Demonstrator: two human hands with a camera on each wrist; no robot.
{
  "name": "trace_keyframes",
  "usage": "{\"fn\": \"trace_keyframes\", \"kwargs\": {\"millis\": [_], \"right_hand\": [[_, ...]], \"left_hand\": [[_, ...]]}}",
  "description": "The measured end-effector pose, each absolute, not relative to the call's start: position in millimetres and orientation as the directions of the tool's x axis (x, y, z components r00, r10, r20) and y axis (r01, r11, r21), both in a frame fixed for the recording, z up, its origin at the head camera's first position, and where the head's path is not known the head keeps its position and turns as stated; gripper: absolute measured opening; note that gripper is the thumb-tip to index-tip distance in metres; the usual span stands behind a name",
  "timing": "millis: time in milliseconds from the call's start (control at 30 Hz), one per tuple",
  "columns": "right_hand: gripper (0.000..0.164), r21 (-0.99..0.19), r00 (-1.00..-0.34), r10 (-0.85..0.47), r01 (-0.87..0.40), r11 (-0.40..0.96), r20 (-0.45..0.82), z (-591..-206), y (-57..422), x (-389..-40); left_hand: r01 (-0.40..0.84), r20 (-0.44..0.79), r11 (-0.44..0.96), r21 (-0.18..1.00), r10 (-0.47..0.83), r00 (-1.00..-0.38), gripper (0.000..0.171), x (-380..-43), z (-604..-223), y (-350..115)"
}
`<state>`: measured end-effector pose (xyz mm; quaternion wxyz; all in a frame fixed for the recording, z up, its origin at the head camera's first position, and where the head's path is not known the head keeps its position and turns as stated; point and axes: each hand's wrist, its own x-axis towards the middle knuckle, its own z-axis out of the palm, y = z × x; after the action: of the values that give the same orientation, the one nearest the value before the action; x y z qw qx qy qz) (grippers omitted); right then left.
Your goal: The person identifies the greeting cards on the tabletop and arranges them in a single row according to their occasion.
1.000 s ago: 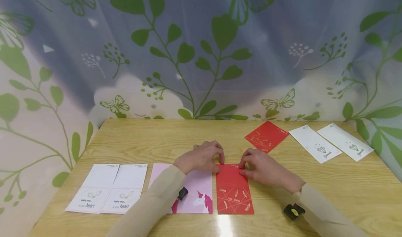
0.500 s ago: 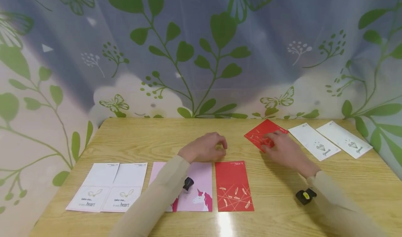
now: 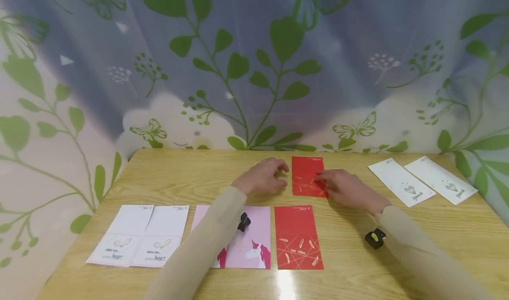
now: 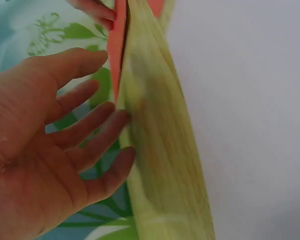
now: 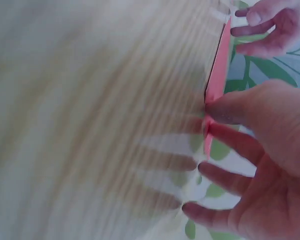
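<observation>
A red card point(image 3: 304, 169) lies toward the back of the table, nearly square to its edges. On that card's right side rest the thumb and forefinger of my right hand point(image 3: 350, 189); in the right wrist view the thumb and fingers point(image 5: 230, 140) are extended, the other fingertips touching the table. Just left of the card, my left hand point(image 3: 262, 176) holds nothing, its fingers bent loosely and spread in the left wrist view. A second red card point(image 3: 294, 222) with gold feathers and "best wishes" lies in front of it. Left of that are pink unicorn cards point(image 3: 258, 229), partly hidden by my left sleeve.
Two white cards with winged hearts, the left one point(image 3: 121, 233) and its neighbour point(image 3: 163, 233), lie at the front left. Another pair of white cards, one point(image 3: 401, 183) beside the other point(image 3: 441, 180), sits tilted at the back right. A patterned curtain point(image 3: 254, 70) hangs behind the table.
My right hand has gone from the front red card to the back one, which has slid left and turned straight. The left hand has lifted away from the front red card and moved back.
</observation>
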<state>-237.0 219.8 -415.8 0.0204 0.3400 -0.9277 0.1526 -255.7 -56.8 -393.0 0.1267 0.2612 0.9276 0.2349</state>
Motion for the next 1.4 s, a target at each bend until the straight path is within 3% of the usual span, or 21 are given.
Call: {"fn": "trace_keyframes", "kwargs": {"millis": [233, 467, 667, 867, 1100, 1400], "right_hand": [[0.031, -0.297, -0.728, -0.672, -0.676, 0.674, 0.134, -414.4, 204.0, -245.1], [0.031, -0.298, -0.710, -0.694, -0.693, 0.657, 0.123, -415.7, 197.1, -249.3], [0.032, -0.310, -0.720, -0.683, -0.682, 0.663, 0.122, -415.2, 195.1, -250.3], [0.033, -0.305, -0.684, -0.711, -0.720, 0.623, 0.164, -418.2, 193.9, -251.8], [0.036, -0.305, -0.694, -0.702, -0.711, 0.634, 0.158, -419.1, 196.0, -250.2], [0.037, -0.311, -0.714, -0.690, -0.687, 0.657, 0.118, -417.5, 196.5, -251.2]], "left_hand": [[0.355, -0.216, 0.825, 0.439, 0.481, -0.850, 0.094, -278.1, -394.0, -62.6], [0.303, -0.321, 0.845, 0.441, 0.464, -0.826, 0.109, -288.1, -394.4, -67.1], [0.276, -0.336, 0.859, 0.432, 0.437, -0.834, 0.111, -290.6, -395.0, -66.8], [0.230, -0.375, 0.869, 0.439, 0.410, -0.831, 0.117, -292.1, -395.2, -68.2], [0.217, -0.334, 0.828, 0.516, 0.428, -0.840, 0.097, -295.1, -399.5, -68.4], [0.142, -0.357, 0.854, 0.500, 0.353, -0.865, 0.099, -297.0, -398.7, -63.8]]}}
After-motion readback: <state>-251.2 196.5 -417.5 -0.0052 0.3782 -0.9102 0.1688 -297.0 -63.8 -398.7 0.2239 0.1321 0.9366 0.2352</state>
